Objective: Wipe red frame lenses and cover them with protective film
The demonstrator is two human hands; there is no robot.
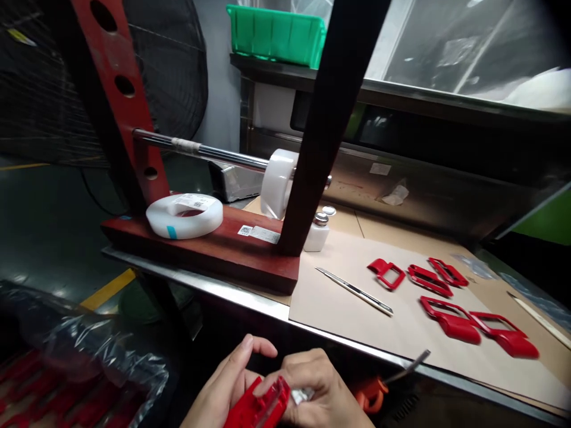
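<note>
Both my hands are low in front of the table edge, holding one red plastic part point(256, 409) between them. My left hand point(225, 386) cups it from the left with the thumb raised. My right hand point(319, 389) is closed over its right end, where something small and shiny white shows. Orange-handled scissors point(379, 386) stick out just right of my right hand, their blade pointing up to the table edge. Several matching red parts point(450, 297) lie on the cardboard sheet point(339, 297) on the table.
A red tape-dispenser stand point(200, 246) with white tape rolls point(185, 215) and a steel rod fills the table's left. A metal blade point(354, 290), a small white bottle point(317, 233), a green bin point(276, 35) and a plastic-lined bag of red parts point(66, 380) are nearby.
</note>
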